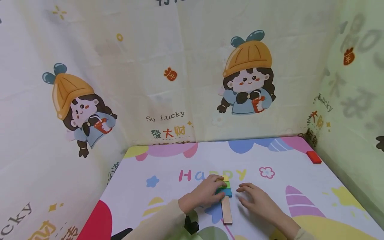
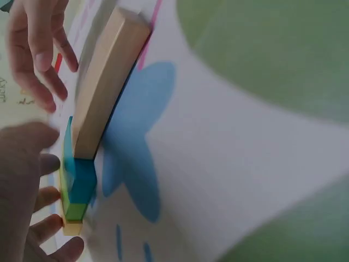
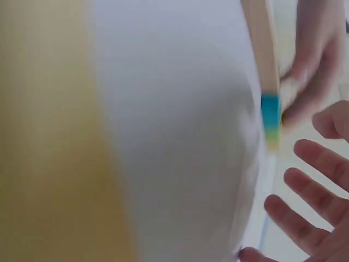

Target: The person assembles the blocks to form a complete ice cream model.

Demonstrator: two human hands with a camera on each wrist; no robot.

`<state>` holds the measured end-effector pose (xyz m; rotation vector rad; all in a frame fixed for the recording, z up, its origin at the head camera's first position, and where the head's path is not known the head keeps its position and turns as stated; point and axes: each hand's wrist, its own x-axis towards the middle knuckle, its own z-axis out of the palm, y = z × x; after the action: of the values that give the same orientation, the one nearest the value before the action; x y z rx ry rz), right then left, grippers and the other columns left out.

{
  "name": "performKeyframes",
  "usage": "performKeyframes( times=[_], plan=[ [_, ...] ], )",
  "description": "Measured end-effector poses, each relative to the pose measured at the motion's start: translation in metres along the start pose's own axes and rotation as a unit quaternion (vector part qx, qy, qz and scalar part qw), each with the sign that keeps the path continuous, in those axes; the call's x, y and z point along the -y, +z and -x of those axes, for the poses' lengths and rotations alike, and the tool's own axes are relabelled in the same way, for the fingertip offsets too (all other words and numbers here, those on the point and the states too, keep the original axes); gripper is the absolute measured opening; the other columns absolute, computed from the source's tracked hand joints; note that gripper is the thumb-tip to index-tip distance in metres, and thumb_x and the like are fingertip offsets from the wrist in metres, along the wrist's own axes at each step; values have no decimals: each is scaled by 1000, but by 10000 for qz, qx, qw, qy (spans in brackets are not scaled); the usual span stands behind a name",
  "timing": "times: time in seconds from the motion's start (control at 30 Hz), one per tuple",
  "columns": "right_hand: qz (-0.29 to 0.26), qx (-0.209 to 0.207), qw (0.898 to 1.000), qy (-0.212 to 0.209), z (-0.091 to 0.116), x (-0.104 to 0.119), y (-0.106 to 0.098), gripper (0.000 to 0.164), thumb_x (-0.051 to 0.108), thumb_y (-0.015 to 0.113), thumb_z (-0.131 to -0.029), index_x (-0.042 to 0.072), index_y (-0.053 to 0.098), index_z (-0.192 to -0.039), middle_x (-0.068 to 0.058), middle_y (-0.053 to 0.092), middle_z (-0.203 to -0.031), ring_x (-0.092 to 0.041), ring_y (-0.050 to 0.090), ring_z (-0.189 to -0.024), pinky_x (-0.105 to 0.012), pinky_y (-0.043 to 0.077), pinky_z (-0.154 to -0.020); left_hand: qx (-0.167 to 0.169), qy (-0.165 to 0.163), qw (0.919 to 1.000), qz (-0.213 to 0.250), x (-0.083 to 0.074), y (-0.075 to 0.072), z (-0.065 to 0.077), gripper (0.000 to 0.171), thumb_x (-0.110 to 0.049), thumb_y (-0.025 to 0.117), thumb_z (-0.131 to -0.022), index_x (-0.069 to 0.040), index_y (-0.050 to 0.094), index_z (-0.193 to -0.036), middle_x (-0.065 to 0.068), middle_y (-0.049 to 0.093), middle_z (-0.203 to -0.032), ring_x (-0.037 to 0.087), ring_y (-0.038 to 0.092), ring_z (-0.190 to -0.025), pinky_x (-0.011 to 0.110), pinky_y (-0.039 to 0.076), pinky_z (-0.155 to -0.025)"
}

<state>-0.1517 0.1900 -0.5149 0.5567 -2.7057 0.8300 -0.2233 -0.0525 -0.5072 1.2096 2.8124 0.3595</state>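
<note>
On the printed tabletop, a yellow block [image 1: 225, 178], a green block [image 1: 227, 184] and a blue block [image 1: 227, 192] lie side by side, flush in a row. A plain wooden block [image 1: 226, 210] extends from the blue one toward the near edge, end against its side. My left hand [image 1: 207, 190] is over the left ends of the coloured blocks, fingers loosely bent and spread; whether the fingertips touch them I cannot tell. Just right of the row, apart from it, my right hand [image 1: 257, 202] hovers with relaxed, spread fingers [image 3: 313, 155] and holds nothing.
A red block [image 1: 313, 157] lies by the table's far right edge. Printed cloth [image 1: 195, 83] hangs behind the table and along both sides. The white tabletop [image 1: 126, 200] carries coloured prints and the word "Happy".
</note>
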Motion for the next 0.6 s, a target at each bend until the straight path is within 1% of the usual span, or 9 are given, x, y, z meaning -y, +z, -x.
performKeyframes(
  times=[0.03, 0.1, 0.2, 0.27, 0.3, 0.37, 0.43, 0.53, 0.6],
  plan=[
    [53, -133, 9999, 57, 1, -7, -3, 20, 16, 81, -87, 18, 74, -105, -1, 72, -117, -25, 69, -109, -48, 55, -95, 95, 106, 9999, 69, 1, 0, 4, 40, -39, 59, -103, -22, 63, -139, 1, 51, -153, 22, 42, -146, 42, 42, -116],
    [146, -258, 9992, 271, 4, -22, -10, 18, 14, 81, -86, 18, 74, -103, 1, 73, -112, -25, 70, -106, -48, 55, -93, 336, 251, 9989, 229, 2, -1, 11, 46, -45, 59, -103, -24, 60, -143, 2, 47, -156, 27, 37, -150, 49, 41, -116],
    [260, -199, 9972, 665, 11, -51, -25, 16, 14, 79, -87, 15, 75, -103, -1, 73, -108, -29, 70, -103, -51, 55, -91, 491, 604, 9969, 133, 4, -3, 18, 52, -51, 60, -100, -28, 57, -146, 1, 45, -159, 34, 33, -152, 55, 43, -112],
    [368, -116, 9952, 901, 17, -72, -37, 15, 15, 77, -89, 13, 75, -104, -3, 73, -106, -28, 69, -99, -50, 56, -88, 544, 757, 9956, -38, 5, -3, 20, 56, -55, 62, -98, -30, 55, -148, 0, 43, -161, 37, 31, -154, 56, 45, -110],
    [408, -87, 9941, 1005, 20, -82, -44, 15, 15, 77, -90, 11, 76, -104, -4, 73, -106, -27, 68, -97, -50, 56, -87, 558, 801, 9951, -135, 5, -3, 20, 59, -57, 63, -97, -32, 54, -149, -1, 42, -162, 37, 30, -154, 56, 45, -109],
    [465, -61, 9927, 1113, 26, -102, -59, 16, 15, 76, -90, 8, 76, -105, -6, 73, -104, -24, 67, -91, -44, 56, -81, 588, 842, 9942, -307, 5, -2, 20, 64, -60, 64, -95, -33, 51, -151, -2, 40, -163, 38, 29, -155, 56, 46, -108],
    [484, 36, 9908, 1263, 30, -121, -75, 19, 15, 74, -92, 4, 75, -107, -9, 73, -103, -23, 66, -88, -41, 55, -76, 614, 857, 9934, -443, 6, -2, 20, 67, -62, 65, -93, -35, 50, -152, -4, 39, -164, 37, 28, -155, 55, 47, -106],
    [536, 318, 9862, 1532, 33, -146, -100, 24, 18, 71, -96, -1, 74, -110, -14, 72, -103, -26, 67, -87, -41, 55, -73, 615, 940, 9920, -570, 5, -2, 19, 68, -64, 65, -92, -36, 49, -153, -4, 38, -164, 38, 28, -155, 53, 48, -104],
    [580, 501, 9823, 1709, 33, -162, -114, 28, 21, 68, -98, -3, 72, -112, -17, 72, -103, -30, 68, -89, -43, 55, -73, 633, 972, 9914, -612, 5, -3, 18, 68, -64, 64, -93, -36, 49, -153, -3, 39, -164, 38, 28, -155, 53, 49, -103]
  ],
)
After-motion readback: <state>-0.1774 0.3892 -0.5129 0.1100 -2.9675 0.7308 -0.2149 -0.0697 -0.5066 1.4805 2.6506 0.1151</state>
